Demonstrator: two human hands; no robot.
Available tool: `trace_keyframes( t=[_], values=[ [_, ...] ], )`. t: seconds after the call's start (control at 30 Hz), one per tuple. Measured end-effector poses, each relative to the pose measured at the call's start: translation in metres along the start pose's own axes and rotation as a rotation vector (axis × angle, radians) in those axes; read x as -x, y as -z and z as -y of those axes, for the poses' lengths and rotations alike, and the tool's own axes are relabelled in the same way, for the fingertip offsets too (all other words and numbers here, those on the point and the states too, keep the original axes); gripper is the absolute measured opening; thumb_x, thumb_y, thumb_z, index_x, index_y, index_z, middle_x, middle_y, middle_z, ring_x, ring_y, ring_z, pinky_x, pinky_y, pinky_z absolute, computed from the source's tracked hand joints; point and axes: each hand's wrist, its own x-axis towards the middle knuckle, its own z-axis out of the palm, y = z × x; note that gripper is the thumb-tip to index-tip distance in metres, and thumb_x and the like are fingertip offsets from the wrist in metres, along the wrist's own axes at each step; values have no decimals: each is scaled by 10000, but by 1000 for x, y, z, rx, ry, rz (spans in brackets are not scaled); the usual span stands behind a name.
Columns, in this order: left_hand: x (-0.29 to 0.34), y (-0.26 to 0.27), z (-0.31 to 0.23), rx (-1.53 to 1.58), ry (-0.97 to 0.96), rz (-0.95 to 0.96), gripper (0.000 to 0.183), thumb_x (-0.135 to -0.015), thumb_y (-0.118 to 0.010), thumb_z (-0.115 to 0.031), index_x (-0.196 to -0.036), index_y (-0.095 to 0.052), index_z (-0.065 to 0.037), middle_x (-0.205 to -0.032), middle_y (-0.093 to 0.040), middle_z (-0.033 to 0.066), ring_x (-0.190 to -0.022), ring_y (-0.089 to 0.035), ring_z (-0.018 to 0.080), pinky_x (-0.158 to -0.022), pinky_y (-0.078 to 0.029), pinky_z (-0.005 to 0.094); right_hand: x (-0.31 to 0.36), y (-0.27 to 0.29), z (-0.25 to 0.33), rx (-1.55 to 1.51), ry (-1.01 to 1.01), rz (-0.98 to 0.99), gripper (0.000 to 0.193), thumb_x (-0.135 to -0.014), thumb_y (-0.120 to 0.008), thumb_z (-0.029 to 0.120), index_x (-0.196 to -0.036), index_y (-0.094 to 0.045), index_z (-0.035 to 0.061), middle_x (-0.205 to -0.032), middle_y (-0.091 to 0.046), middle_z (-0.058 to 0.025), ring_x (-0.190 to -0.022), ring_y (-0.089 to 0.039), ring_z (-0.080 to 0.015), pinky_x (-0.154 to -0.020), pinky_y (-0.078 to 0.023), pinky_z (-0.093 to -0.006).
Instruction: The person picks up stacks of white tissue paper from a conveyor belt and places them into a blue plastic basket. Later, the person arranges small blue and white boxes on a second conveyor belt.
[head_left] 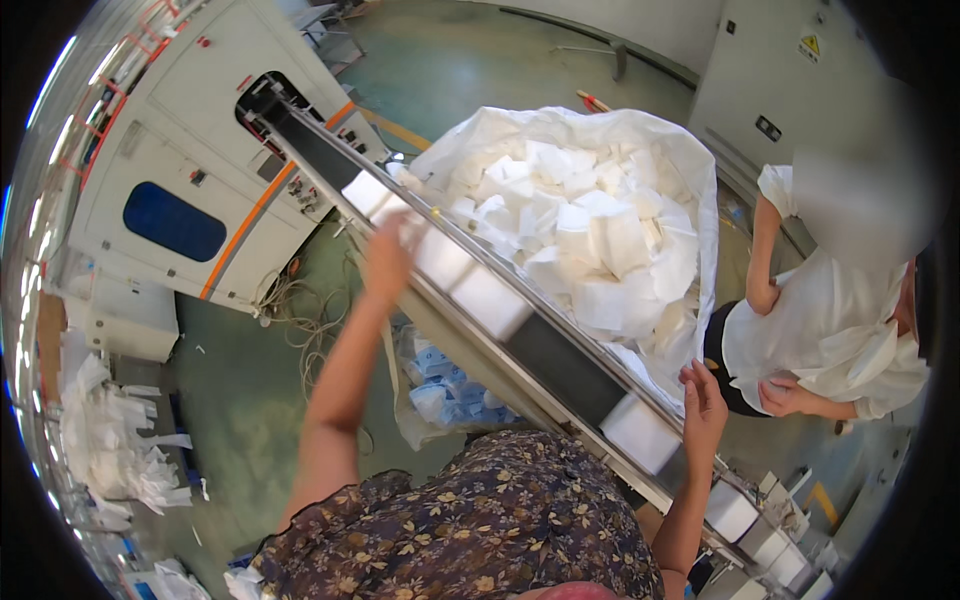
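Note:
Blurred by motion, my left hand (390, 258) is over the upper part of a narrow conveyor belt (565, 365), close to several white square stacks that look like folded paper or cloth. One white stack (490, 302) lies on the belt to the right of that hand, and another white stack (641, 434) sits farther down the belt. Whether the left fingers touch a stack cannot be told. My right hand (704, 402) is raised beside the conveyor's far rail, fingers partly curled and apart, with nothing seen in it.
A big white sack (705, 250) full of loose white pieces stands behind the conveyor. To its right is another person (820, 330) in white. The belt comes out of a pale machine (190, 170). A bag of blue-and-white packets (450, 385) and cables (300, 310) lie below.

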Motion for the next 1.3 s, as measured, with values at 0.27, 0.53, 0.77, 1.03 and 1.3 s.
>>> trace_keyframes(
  t=[0.27, 0.53, 0.77, 1.03, 1.3],
  values=[
    [-51, -80, 59, 68, -125, 1187, 853, -611, -907, -357, -1292, -564, 26, -1274, -632, 165, -1175, -595, 244, -1017, -462, 390, 4, 1, 71, 175, 290, 246, 293, -932, -619, 187, -1203, -633, 75, -1098, -666, -134, -1005, -624, -333, -879, -501, -416],
    [118, -177, -85, 509, 569, 1489, 644, -674, -901, -98, -1235, -597, -12, -1172, -657, 128, -1074, -621, 242, -896, -534, 366, 43, 10, 47, 160, 329, 192, 349, -984, -555, 249, -1310, -572, 127, -1046, -648, -111, -983, -616, -307, -847, -498, -408],
    [111, -155, -130, 356, 813, 1499, 609, -664, -892, -49, -1200, -609, 5, -1141, -669, 121, -1006, -660, 269, -844, -560, 395, 78, 11, 31, 79, 259, 200, 294, -957, -595, 225, -1220, -637, 101, -984, -665, -108, -922, -638, -300, -804, -512, -394],
    [54, -52, -161, 594, 583, 1446, 572, -680, -858, -100, -1194, -635, 14, -1103, -697, 124, -1000, -662, 217, -889, -516, 345, 57, -15, 28, -105, 262, 217, 275, -936, -629, 233, -1145, -656, 56, -1207, -655, -126, -1038, -653, -256, -903, -498, -360],
    [101, 37, -218, 700, -86, 775, 666, -615, -861, -110, -1185, -533, -3, -1108, -635, 147, -1032, -642, 275, -884, -494, 352, 50, -53, 62, -691, 97, 444, 1425, -527, -856, 674, -1551, -98, 38, -1532, -311, -199, -1435, -289, -283, -1190, -187, -422]
  ],
)
